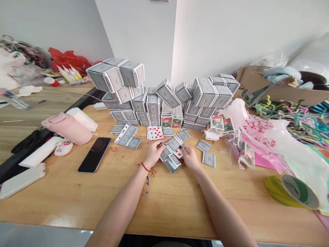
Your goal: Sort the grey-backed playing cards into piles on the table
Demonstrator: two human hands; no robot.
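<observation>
My left hand (153, 154), with a red string at its wrist, pinches the left side of a cluster of grey-backed playing cards (170, 149). At the other side, my right hand (190, 157) has its fingers closed on the cards' edge, by a heart card (178, 153) that shows partly face up. The fingertips partly hide how the cards overlap. Just beyond my hands lie a face-up heart card pile (155, 132) and a grey card back (168, 132). Loose cards (128, 141) lie to the left, and two more card piles (209, 159) to the right.
Grey card-covered block stacks (151, 106) stand along the back, some tilted or overhanging. Card boxes (217, 122) lie right of them. A black phone (94, 155) and pink bottle (68, 128) are at left. Yellow-green tape (291, 191) and plastic bags (259, 127) are at right.
</observation>
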